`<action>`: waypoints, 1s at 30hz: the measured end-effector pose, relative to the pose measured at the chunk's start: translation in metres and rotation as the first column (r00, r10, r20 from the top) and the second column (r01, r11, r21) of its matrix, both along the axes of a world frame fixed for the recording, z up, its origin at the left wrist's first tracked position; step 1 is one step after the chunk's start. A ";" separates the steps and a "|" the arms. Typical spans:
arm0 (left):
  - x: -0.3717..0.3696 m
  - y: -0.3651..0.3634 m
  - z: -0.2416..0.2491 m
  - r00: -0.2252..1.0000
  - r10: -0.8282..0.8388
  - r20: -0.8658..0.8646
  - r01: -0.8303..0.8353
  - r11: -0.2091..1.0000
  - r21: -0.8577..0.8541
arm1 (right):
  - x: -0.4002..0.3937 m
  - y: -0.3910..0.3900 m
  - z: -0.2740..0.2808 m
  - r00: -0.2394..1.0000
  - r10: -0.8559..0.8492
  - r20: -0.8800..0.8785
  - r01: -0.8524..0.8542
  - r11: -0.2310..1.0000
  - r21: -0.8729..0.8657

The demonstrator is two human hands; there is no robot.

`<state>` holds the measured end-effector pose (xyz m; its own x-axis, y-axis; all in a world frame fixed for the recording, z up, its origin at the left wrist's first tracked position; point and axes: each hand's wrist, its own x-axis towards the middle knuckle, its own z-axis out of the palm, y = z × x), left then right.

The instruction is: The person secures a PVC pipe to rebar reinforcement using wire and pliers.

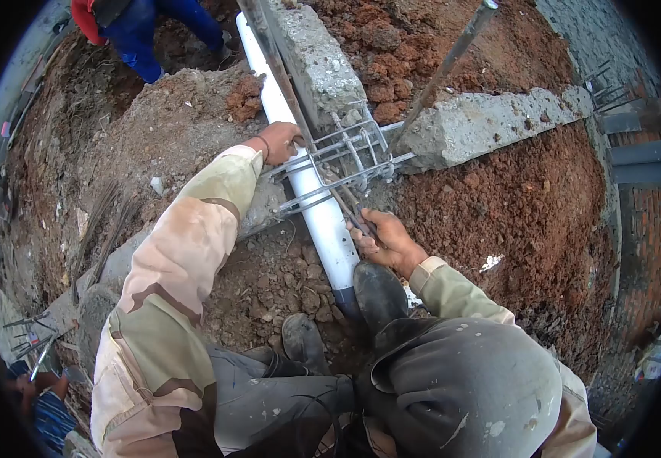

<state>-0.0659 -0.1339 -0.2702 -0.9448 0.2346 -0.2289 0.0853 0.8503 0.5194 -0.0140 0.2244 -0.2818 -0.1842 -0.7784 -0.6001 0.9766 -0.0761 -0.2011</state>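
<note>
My left hand (277, 143) is closed at the top of the rebar cage (353, 153), over the white pipe (321, 210) and beside a leaning metal rod (277, 65). Its fingertips are partly hidden, so what they pinch cannot be made out. Lower down, my right hand (391, 243) is wrapped round the two dark handles of pincers (345, 202), whose head points up into the bars. The pipe runs under the cage bars and ends in a dark section (347, 303) near my boot (380, 296).
Broken concrete beams (498, 126) meet at the cage, with another rusty post (452, 65) leaning there. Loose red soil (513, 221) and clods surround them. A person in blue trousers (143, 34) stands at upper left; another person (52, 404) is at lower left.
</note>
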 end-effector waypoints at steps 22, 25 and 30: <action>0.113 0.206 -0.032 0.563 0.046 0.825 -0.558 -0.716 0.420 | 0.015 0.000 0.000 0.880 0.063 0.472 0.053 0.972 -0.228; 0.115 0.204 -0.052 0.657 0.193 0.729 -0.617 -0.416 0.667 | -0.001 0.005 0.007 0.938 0.102 0.330 -0.064 0.990 -0.125; 0.110 0.229 -0.054 0.493 0.579 0.649 -0.710 -0.163 0.685 | 0.017 -0.001 0.040 0.756 0.414 -0.508 -0.020 0.790 0.613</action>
<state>0.0437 0.0947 -0.3245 -0.7477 -0.4020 -0.5285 -0.3012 -0.5040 0.8095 0.0027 0.2230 -0.2419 -0.5161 -0.4189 -0.7471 0.6082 0.4349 -0.6641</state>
